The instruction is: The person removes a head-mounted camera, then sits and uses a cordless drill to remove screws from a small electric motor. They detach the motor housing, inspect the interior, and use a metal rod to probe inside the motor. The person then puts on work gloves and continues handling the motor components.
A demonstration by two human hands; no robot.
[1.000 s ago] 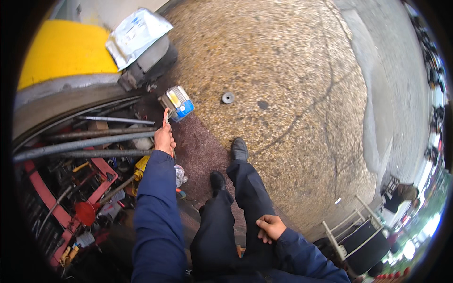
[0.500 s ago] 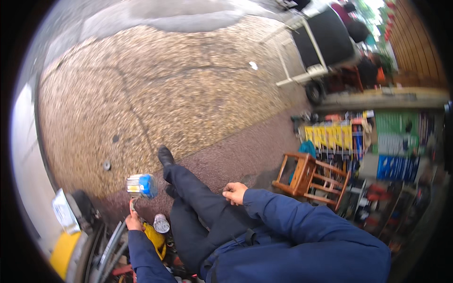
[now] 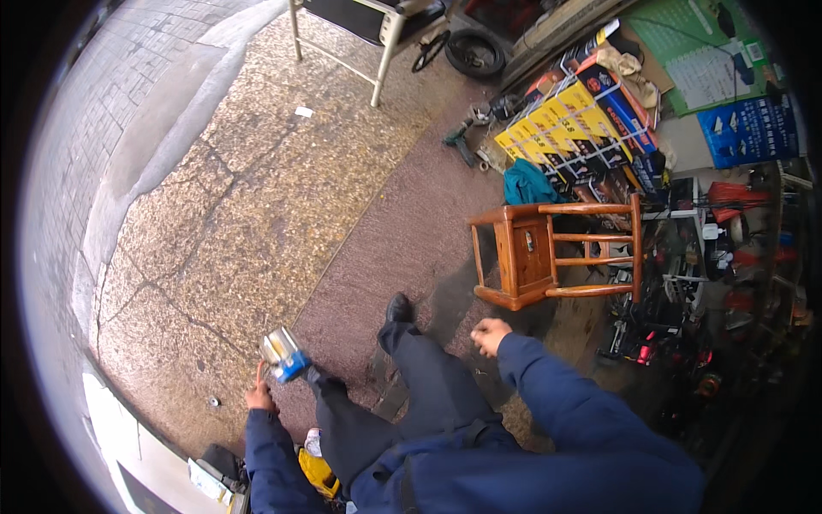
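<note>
My left hand [image 3: 259,398] is closed around a thin red-orange handle-like piece. Just beyond its fingers is a container [image 3: 284,356] with a blue end and a clear or silvery body, tilted. Whether the container hangs from that handle I cannot tell. My right hand [image 3: 490,337] is held out in front of my right thigh, fingers curled in, with nothing showing in them. Nearest to it stands a brown wooden chair [image 3: 524,257], its seat carrying a small item.
Stacked yellow and black boxes [image 3: 561,128], a teal cloth [image 3: 527,182] and a green power tool [image 3: 460,141] lie beyond the chair. A tyre [image 3: 475,53] and a metal-framed stand [image 3: 381,51] are farther off. Dark clutter with tools [image 3: 659,325] fills the right. A yellow item [image 3: 318,471] is near my left leg.
My view has turned to the right, bringing the chair and boxes nearer the middle. My feet have shifted in a step. The container has stayed just beyond my left hand.
</note>
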